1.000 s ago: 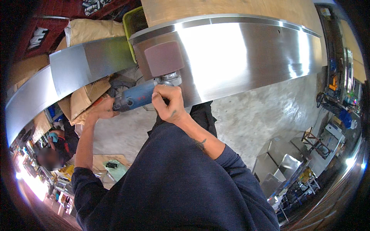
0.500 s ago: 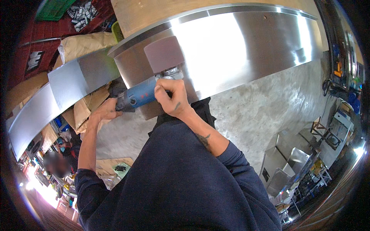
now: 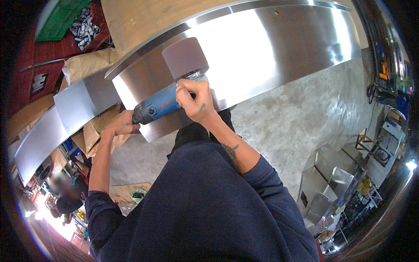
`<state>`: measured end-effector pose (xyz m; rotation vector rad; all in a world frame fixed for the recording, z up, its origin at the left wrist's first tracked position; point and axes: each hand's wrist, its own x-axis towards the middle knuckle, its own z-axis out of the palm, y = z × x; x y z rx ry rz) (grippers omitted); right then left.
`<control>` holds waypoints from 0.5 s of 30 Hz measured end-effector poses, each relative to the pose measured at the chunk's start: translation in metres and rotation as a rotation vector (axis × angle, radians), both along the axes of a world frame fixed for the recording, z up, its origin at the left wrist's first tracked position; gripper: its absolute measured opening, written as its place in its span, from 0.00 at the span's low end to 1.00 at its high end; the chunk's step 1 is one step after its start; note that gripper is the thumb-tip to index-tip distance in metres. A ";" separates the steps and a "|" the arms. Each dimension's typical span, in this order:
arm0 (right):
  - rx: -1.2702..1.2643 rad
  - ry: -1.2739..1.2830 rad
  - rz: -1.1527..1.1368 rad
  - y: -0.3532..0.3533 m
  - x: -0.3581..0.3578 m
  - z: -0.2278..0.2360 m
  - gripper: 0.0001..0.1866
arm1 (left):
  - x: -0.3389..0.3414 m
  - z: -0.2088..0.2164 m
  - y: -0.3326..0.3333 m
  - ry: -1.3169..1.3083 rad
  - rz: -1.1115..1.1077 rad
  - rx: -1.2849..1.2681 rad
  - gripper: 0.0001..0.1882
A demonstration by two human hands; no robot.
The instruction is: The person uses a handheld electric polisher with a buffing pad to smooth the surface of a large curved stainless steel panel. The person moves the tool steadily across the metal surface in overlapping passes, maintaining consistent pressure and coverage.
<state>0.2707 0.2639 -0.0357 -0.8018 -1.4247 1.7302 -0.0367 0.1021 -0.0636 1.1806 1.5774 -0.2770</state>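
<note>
1. Closest in, the dark sweater (image 3: 196, 201) fills the foreground, with both forearms reaching up and out from its sleeves.
2. And the left hand (image 3: 121, 123)! Fingers closed around the rear end of a blue power tool (image 3: 162, 104), a firm wrap there.
3. Over to the right hand (image 3: 195, 99), curled into a tight fist by the tool's head, clamped on its dark side handle.
4. The tool itself lies slantwise between the two hands, over the left part of a long, shiny steel panel (image 3: 301, 41).
5. Up front, its broad purplish-brown drum (image 3: 185, 57) sits right over the panel's face; contact between them, I can't tell from here.
6. Past the panel's lower edge, grey concrete floor (image 3: 279, 120); beyond its upper edge, a tan wooden board (image 3: 144, 17).
7. Out left, a second steel strip (image 3: 76, 102) curves past, a brown paper sack (image 3: 89, 63) just behind.
8. Farther off: a green crate (image 3: 59, 19) upper left, steel boxes (image 3: 325, 168) lower right, and another person (image 3: 72, 198), blurred, far left.
</note>
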 end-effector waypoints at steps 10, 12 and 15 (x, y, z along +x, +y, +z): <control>0.044 -0.012 -0.010 0.048 0.053 -0.013 0.19 | 0.065 0.012 0.058 0.067 0.066 -0.067 0.16; 0.015 -0.003 -0.007 0.059 0.064 -0.015 0.18 | 0.076 0.008 0.067 0.046 0.039 -0.019 0.16; -0.012 -0.005 -0.013 0.074 0.082 -0.016 0.18 | 0.093 0.005 0.079 0.033 0.019 0.024 0.16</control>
